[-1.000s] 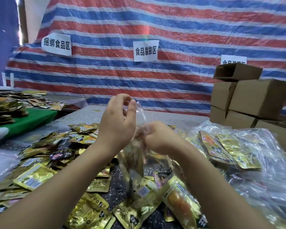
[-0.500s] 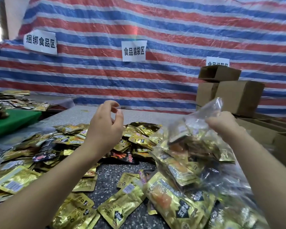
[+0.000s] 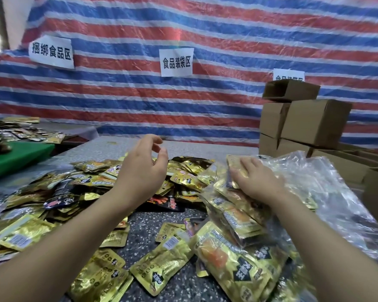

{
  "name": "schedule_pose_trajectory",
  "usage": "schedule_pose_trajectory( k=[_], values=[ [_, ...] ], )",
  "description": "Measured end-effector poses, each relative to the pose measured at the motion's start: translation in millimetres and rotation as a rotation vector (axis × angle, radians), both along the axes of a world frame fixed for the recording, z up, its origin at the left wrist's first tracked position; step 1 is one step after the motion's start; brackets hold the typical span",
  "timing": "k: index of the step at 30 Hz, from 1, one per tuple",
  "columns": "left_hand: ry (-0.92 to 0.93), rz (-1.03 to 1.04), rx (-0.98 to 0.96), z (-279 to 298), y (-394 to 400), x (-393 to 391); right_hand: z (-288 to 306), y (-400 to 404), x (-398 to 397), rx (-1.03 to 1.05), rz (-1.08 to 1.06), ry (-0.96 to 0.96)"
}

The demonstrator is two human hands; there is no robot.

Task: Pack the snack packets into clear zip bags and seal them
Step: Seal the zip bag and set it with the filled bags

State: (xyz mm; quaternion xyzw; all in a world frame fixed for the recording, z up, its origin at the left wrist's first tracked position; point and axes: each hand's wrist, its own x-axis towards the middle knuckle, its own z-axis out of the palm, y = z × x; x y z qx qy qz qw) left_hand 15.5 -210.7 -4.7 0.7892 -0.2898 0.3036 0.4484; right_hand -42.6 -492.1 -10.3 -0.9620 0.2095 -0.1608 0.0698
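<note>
my left hand (image 3: 141, 171) hangs above the loose packets (image 3: 92, 186), fingers loosely curled and holding nothing. my right hand (image 3: 259, 182), at three o'clock from it, lies with fingers spread flat on a filled bag (image 3: 234, 205), pressing it onto the bag pile (image 3: 327, 192). more packets lie at six o'clock on the speckled table (image 3: 144, 229). boxes (image 3: 310, 125) stand at two o'clock, against a striped tarp (image 3: 205, 35).

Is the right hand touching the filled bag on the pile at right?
Touching. The head view shows the right hand lying with fingers spread flat on the filled bag, no gap visible.
</note>
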Motion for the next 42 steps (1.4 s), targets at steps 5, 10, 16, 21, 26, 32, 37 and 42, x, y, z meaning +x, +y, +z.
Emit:
schedule_pose_trajectory(
  k=[5, 10, 16, 21, 26, 32, 37, 42],
  values=[
    [0.036, -0.001, 0.037, -0.7, -1.1, -1.9, -6.6, -6.8, 5.2, 0.054, -0.038, -0.036],
    [0.03, -0.017, 0.096, 1.4, -1.7, -9.4, -8.1, -7.1, 7.1, 0.012, -0.038, -0.021],
    [0.146, -0.099, 0.13, -5.8, 2.6, -24.1, 9.9, 3.8, 2.8, -0.082, -0.037, -0.134],
    [0.191, -0.07, 0.128, -18.5, 26.1, -36.2, 12.9, 55.6, -15.0, -0.063, 0.086, -0.32],
    [0.208, 0.024, 0.098, -34.7, 49.2, -35.9, -12.6, 118.8, -33.9, 0.089, 0.209, -0.309],
    [0.296, -0.034, 0.05, -58.9, 60.7, -31.5, -40.8, 151.6, -30.4, 0.218, 0.259, -0.348],
    [0.254, 0.093, 0.269, -71.8, 59.9, -30.7, -52.2, 149.6, -29.6, 0.268, 0.321, -0.369],
    [0.235, 0.07, 0.23, -74.7, 61.5, -29.5, -57.3, 155.7, -31.5, 0.191, 0.365, -0.401]
  ],
)
